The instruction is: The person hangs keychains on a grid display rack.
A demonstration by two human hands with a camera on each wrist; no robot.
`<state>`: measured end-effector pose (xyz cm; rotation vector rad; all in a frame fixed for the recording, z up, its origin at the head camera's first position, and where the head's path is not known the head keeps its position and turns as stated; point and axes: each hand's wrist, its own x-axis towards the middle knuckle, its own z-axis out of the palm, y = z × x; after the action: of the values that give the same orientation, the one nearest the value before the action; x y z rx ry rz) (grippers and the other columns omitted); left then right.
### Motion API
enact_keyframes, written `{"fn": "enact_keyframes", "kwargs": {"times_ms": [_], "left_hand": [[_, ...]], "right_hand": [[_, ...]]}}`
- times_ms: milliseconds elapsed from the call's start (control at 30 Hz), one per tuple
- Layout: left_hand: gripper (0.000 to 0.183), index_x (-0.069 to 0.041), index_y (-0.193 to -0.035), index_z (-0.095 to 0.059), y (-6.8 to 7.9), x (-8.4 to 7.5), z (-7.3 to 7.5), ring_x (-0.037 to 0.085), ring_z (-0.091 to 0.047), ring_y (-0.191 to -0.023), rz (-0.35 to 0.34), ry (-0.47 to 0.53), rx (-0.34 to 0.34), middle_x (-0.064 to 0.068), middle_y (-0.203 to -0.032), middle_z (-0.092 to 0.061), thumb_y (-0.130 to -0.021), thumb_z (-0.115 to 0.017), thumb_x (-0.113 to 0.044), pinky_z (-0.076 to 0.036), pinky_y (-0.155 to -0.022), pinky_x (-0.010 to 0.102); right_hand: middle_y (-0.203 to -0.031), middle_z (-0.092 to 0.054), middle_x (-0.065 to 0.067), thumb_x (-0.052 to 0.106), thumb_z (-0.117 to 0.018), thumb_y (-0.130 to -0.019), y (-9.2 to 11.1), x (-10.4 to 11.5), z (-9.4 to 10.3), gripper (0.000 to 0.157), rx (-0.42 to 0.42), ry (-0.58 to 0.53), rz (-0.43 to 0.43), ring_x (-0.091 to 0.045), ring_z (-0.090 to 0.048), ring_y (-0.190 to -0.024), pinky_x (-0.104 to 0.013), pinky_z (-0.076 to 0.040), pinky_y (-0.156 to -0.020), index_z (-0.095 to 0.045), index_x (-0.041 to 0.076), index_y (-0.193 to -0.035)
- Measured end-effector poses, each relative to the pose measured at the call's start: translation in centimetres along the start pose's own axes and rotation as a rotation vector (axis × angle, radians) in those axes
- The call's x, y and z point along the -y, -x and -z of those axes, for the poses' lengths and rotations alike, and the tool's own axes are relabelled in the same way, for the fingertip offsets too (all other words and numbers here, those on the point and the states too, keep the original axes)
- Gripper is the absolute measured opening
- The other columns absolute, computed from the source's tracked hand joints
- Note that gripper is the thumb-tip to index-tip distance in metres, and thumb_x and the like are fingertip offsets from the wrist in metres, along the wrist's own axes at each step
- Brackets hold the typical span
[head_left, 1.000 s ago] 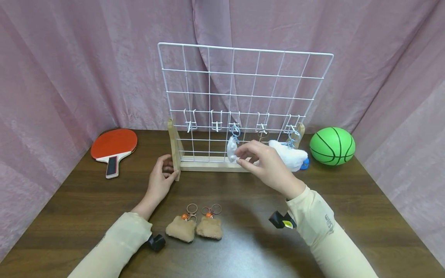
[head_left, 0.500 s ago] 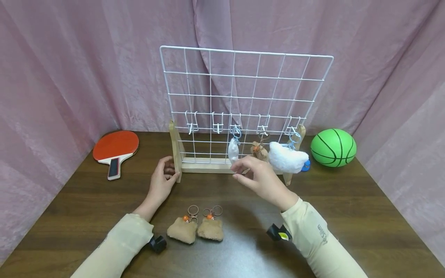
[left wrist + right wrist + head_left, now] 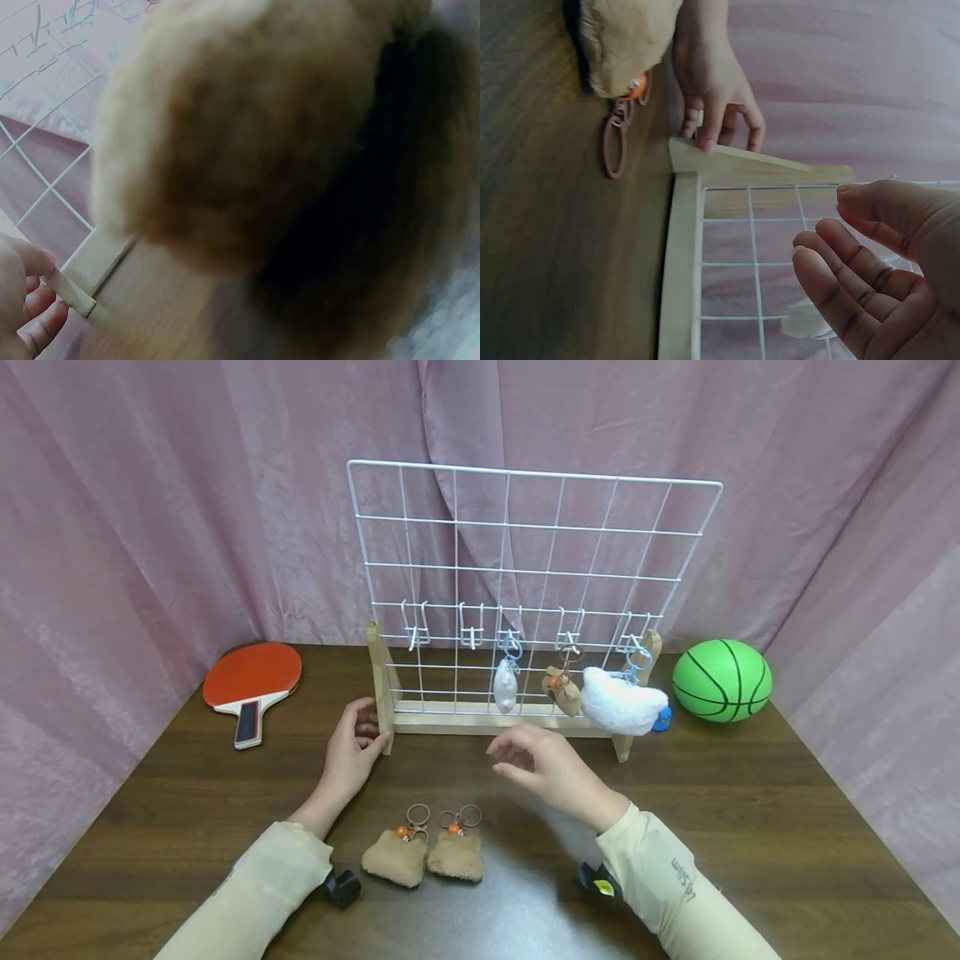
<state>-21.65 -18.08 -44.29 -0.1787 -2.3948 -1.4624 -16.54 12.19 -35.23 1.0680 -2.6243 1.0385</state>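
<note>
My left hand (image 3: 351, 745) grips the left wooden foot (image 3: 382, 693) of a white wire grid rack (image 3: 525, 550), thumb and fingers on either side of it. Over the table in front of the rack is my right hand (image 3: 551, 770), fingers loosely bent and nothing between them. Three plush keychains hang from the rack's hooks: a small white one (image 3: 506, 687), a brown one (image 3: 564, 692) and a larger white one with a blue end (image 3: 624, 703). Between my forearms lie two brown plush keychains, a left one (image 3: 395, 858) and a right one (image 3: 456, 858), with orange beads and copper rings.
Two white hooks toward the rack's left, an outer hook (image 3: 415, 631) and an inner hook (image 3: 472, 631), bear nothing. A red table tennis paddle (image 3: 253, 681) lies at the left. At the right sits a green ball (image 3: 722, 681) with black lines. Pink curtains (image 3: 225, 510) stand behind.
My right hand has drawn back from the small white keychain, down toward me and slightly left, uncovering the hanging brown keychain. The left hand keeps its grip on the rack's foot.
</note>
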Motion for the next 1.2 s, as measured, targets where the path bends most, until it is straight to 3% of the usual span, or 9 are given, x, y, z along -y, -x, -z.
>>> {"fn": "enact_keyframes", "kwargs": {"times_ms": [200, 467, 800, 1000, 1200], "left_hand": [[0.055, 0.000, -0.134, -0.042, 0.0, 0.0, 0.0, 0.017, -0.058, -0.090, -0.007, -0.009, -0.006, 0.021, -0.110, -0.060, -0.085, -0.067, 0.003, -0.046, -0.067, 0.012], [0.052, 0.001, -0.129, -0.044, 0.1, 0.2, -0.2, 0.015, -0.059, -0.085, -0.097, 0.015, -0.047, 0.020, -0.102, -0.060, -0.082, -0.067, 0.007, -0.044, -0.064, 0.010], [0.052, 0.001, -0.133, -0.043, 0.0, 0.0, -0.2, 0.026, -0.059, -0.094, 0.014, -0.005, -0.008, 0.022, -0.110, -0.060, -0.086, -0.065, 0.004, -0.046, -0.070, 0.013], [0.053, 0.001, -0.132, -0.043, 0.2, 0.1, -0.2, 0.027, -0.060, -0.093, 0.003, -0.007, -0.016, 0.021, -0.110, -0.059, -0.085, -0.067, 0.005, -0.046, -0.068, 0.012], [0.054, 0.001, -0.132, -0.043, 0.1, 0.0, -0.2, 0.017, -0.059, -0.090, -0.013, -0.001, -0.012, 0.021, -0.110, -0.060, -0.084, -0.067, 0.005, -0.046, -0.067, 0.012]], "right_hand": [[-0.098, -0.068, -0.004, 0.013, -0.067, -0.088, 0.3, -0.3, -0.9, 0.016, 0.036, -0.028, -0.029, -0.014, -0.065, -0.085, -0.025, -0.055, -0.077, -0.066, 0.007, -0.103], [-0.096, -0.069, -0.006, 0.010, -0.068, -0.087, 0.9, -0.7, -2.1, 0.015, 0.071, -0.052, -0.042, -0.014, -0.065, -0.084, -0.026, -0.055, -0.075, -0.066, 0.007, -0.102], [-0.097, -0.067, -0.007, 0.010, -0.069, -0.087, 1.2, -1.1, -3.5, 0.018, 0.166, -0.027, -0.060, -0.017, -0.065, -0.086, -0.030, -0.055, -0.076, -0.064, 0.006, -0.103], [-0.097, -0.066, -0.004, 0.011, -0.070, -0.086, 1.1, -1.2, -4.2, 0.019, 0.217, 0.002, -0.071, -0.016, -0.065, -0.087, -0.027, -0.054, -0.076, -0.065, 0.008, -0.103], [-0.097, -0.066, -0.004, 0.009, -0.071, -0.084, 1.1, -1.4, -4.9, 0.020, 0.245, 0.022, -0.057, -0.017, -0.065, -0.086, -0.023, -0.053, -0.075, -0.066, 0.008, -0.103]]}}
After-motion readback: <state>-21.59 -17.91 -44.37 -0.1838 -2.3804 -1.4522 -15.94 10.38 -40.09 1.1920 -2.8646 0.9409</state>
